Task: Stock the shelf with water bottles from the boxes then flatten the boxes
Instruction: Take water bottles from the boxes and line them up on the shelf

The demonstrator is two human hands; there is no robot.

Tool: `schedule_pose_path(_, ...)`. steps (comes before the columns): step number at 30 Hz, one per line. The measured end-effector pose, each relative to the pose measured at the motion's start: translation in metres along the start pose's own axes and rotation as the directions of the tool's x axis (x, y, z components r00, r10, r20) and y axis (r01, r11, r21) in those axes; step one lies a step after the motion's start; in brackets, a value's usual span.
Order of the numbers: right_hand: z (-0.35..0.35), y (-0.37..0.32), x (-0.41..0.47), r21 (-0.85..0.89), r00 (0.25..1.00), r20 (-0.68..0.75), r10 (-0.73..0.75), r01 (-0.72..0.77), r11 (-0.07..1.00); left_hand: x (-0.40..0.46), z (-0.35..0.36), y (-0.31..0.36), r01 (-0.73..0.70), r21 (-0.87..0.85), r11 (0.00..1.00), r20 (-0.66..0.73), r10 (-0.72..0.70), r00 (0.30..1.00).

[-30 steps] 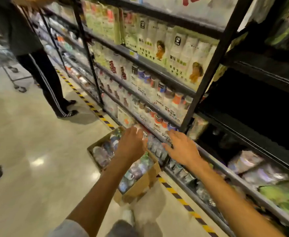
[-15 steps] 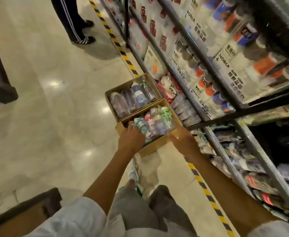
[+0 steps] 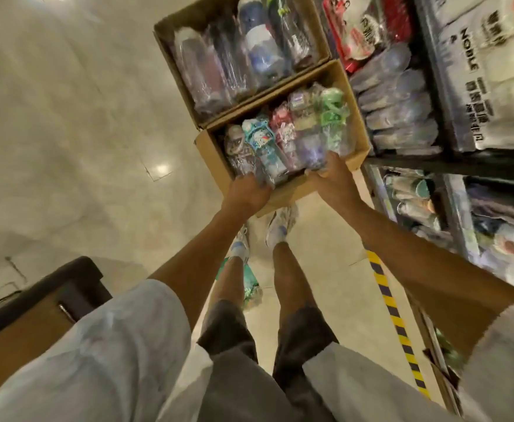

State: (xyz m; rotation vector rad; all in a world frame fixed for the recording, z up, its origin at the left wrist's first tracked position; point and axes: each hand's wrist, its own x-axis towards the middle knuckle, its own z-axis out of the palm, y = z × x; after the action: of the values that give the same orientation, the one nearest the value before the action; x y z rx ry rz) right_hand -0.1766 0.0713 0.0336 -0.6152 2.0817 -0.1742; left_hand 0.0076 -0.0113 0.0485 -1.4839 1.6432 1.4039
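On the pale polished floor (image 3: 66,132) beside the shelf (image 3: 450,159), two open cardboard boxes stand touching, one behind the other. Near box (image 3: 207,147): holds a row of wrapped water bottles (image 3: 298,129) lying side by side, their prints grey, teal, red, purple and green. Far box (image 3: 170,50): holds larger, darker bottles (image 3: 258,47) in clear wrap, also lying side by side.

Left hand (image 3: 248,193): at the near box's front left corner, fingers curled over the bottom ends of the grey and teal bottles; whether it grips a bottle or only rests on them cannot be told. Right hand (image 3: 333,178): at the front right of the same box, fingers bent over the ends of the purple and green bottles and the box edge; its grip likewise cannot be told. Both hands are apart, one at each end of the front wall.

Both arms reach straight down from white sleeves (image 3: 106,339); bare legs and pale sneakers (image 3: 280,226) stand just behind the near box. One green wrapped item (image 3: 251,290) lies on the floor between the legs. Yellow-and-black tape (image 3: 395,318) runs along the shelf's foot. Shelf tiers at right carry packaged goods, some marked "NOBLE" (image 3: 470,50). Much of the picture is motion-blurred.
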Motion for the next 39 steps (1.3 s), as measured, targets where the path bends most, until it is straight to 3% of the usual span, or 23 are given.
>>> schedule_pose_path(5, 0.03, 0.031, 0.109, 0.058, 0.996, 0.013, 0.091, -0.091, 0.994, 0.089, 0.033, 0.003, 0.2, -0.287, 0.937, 0.064, -0.19, 0.98)
schedule_pose_path(8, 0.042, 0.04, 0.168, 0.064, 0.998, 0.001, 0.07, -0.07, 0.995, 0.144, 0.055, 0.001, 0.287, -0.516, 0.807, 0.078, -0.29, 0.954)
schedule_pose_path(12, 0.064, 0.064, 0.255, 0.097, 1.0, -0.016, 0.025, -0.023, 0.995, 0.207, 0.078, -0.002, 0.287, -0.732, 0.618, 0.088, -0.332, 0.939)
schedule_pose_path(14, 0.078, 0.075, 0.288, 0.099, 0.999, -0.036, 0.012, -0.009, 0.995, 0.227, 0.085, -0.001, 0.298, -0.778, 0.554, 0.104, -0.354, 0.929)
schedule_pose_path(20, 0.083, 0.045, 0.295, -0.163, 0.985, -0.165, 0.046, -0.073, 0.984, 0.263, 0.099, -0.009, 0.319, -0.845, 0.429, 0.105, -0.452, 0.886)
schedule_pose_path(27, 0.08, 0.038, 0.303, -0.213, 0.978, -0.192, 0.085, -0.126, 0.969, 0.258, 0.101, -0.041, 0.345, -0.824, 0.449, 0.137, -0.434, 0.89)
schedule_pose_path(31, 0.095, 0.043, 0.292, -0.179, 0.977, -0.214, 0.018, -0.057, 0.982, 0.259, 0.1, -0.054, 0.322, -0.819, 0.475, 0.127, -0.397, 0.909)
schedule_pose_path(34, 0.104, 0.05, 0.291, -0.056, 0.977, -0.213, 0.01, -0.023, 0.998, 0.26, 0.1, -0.059, 0.317, -0.817, 0.482, 0.134, -0.375, 0.917)
schedule_pose_path(39, 0.098, 0.057, 0.297, -0.047, 0.988, -0.146, 0.052, -0.059, 0.997, 0.254, 0.097, -0.06, 0.323, -0.816, 0.48, 0.162, -0.347, 0.924)
